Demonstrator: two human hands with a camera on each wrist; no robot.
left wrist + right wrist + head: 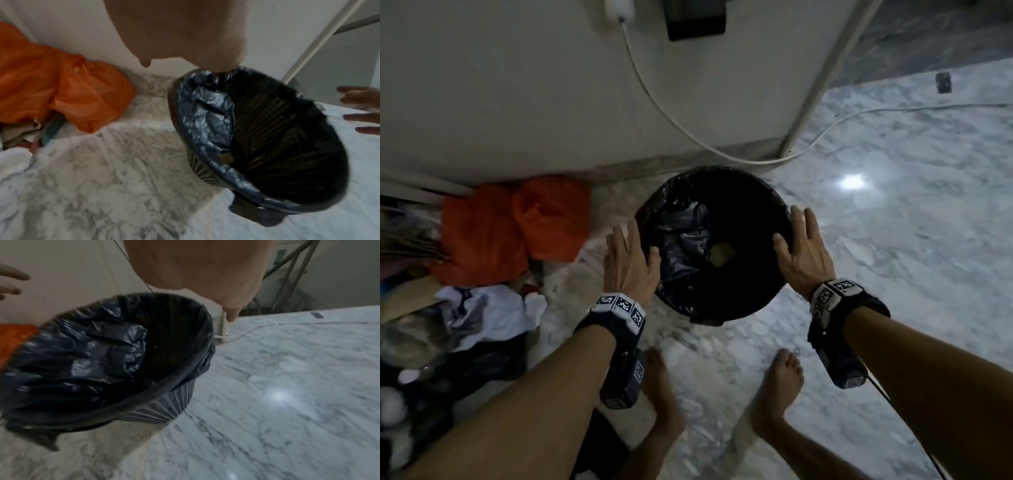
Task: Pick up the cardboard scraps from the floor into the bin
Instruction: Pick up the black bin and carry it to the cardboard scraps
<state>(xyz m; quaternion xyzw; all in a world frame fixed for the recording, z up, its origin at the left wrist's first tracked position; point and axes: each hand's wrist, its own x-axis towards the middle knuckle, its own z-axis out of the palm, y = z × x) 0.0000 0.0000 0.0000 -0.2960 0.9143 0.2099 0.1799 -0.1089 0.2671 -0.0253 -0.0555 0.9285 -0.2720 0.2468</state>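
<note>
With one cardboard scrap (722, 254) lying at the bottom of the bin (753, 301), the bin stands upright on the marble floor (893, 240) near the wall. Left hand (630, 255) and right hand (799, 248) flank its rim, fingers straight and spread, holding nothing; probably steadying or repositioning it. Further cardboard seems to lie in the clutter at left, beside an orange bag (517, 222).

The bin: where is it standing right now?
In the head view the bin stands on the marble floor near the wall, between the left hand and right hand, right of the orange bag.
</note>
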